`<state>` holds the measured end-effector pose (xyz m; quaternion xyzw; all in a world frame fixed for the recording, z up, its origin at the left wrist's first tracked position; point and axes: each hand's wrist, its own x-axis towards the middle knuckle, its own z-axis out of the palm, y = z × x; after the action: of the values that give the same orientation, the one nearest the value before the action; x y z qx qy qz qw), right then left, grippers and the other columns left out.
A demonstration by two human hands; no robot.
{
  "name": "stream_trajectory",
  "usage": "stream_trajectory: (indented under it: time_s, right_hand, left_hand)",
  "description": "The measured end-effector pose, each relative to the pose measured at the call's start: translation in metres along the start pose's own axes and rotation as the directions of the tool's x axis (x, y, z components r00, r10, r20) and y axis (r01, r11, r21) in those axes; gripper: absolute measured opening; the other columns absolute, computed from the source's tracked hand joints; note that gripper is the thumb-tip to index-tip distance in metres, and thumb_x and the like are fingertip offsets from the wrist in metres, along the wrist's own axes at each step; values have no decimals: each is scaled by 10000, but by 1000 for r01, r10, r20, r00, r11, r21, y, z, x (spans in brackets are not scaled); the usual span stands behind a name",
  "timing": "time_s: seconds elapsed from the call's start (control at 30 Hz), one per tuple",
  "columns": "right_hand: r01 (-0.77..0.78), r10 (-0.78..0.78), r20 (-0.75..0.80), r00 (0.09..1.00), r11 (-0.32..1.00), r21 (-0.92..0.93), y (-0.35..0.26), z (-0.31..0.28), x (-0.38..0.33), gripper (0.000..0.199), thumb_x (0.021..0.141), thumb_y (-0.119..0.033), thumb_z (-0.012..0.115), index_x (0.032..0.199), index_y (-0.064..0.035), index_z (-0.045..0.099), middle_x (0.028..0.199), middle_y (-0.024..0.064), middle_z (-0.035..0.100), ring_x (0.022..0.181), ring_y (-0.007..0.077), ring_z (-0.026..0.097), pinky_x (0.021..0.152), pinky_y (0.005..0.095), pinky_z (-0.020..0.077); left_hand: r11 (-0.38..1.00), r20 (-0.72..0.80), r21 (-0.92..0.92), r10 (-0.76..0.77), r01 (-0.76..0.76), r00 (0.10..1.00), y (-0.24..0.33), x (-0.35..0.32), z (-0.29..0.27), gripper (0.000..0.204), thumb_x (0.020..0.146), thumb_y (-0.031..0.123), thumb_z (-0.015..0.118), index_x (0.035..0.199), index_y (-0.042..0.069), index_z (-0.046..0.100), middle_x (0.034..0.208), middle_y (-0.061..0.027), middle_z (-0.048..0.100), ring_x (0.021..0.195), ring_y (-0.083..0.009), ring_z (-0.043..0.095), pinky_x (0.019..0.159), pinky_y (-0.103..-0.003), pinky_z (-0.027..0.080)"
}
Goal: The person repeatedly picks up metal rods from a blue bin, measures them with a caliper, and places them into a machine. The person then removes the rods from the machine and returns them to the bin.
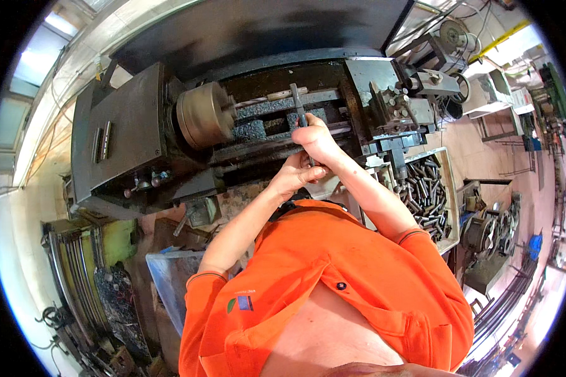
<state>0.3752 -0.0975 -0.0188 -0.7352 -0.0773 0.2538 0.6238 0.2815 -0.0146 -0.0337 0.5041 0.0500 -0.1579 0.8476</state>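
Note:
A long, narrow metal bar, file-like in shape (297, 97), points away from me over the lathe bed. My right hand (316, 138) is closed round its middle. Lower down, close to my body, my left hand (295, 178) has its fingers curled at the bar's near end, which is mostly hidden. The bar's far end lies across a thin metal rod (258, 100) that sticks out of the lathe chuck (204, 116); I cannot tell whether they touch. The chuck's surface looks smeared, as if turning.
Dark metal chips (250, 130) cover the lathe bed. The tool post (393, 105) stands to the right, with the tailstock (437, 81) beyond it. At my right is a wooden crate (451, 201) of short metal pieces. Control levers (146, 183) jut from the headstock (122, 119) on the left.

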Motion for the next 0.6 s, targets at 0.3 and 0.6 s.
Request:
stream_trajectory:
  time_s: [0.3,0.6]
  right_hand:
    - [22,-17,36,999,992,-122,-1,50,0,165,662,-90,536,794,-26,461,667,14,437,629,115,383,550,270,361]
    - [-100,100,-33,994,995,-2,-14,45,-7,163,662,-82,513,813,-40,468,660,22,441,600,114,406,505,273,358]
  left_hand:
    - [996,-102,-34,82,-86,991,-12,-28,-36,541,617,310,803,947,-12,520,877,-22,556,810,-112,555,694,-248,465]
    - [996,-74,-74,48,-54,996,-12,-19,-36,316,626,123,767,756,14,501,741,8,524,679,-76,501,596,-223,422]
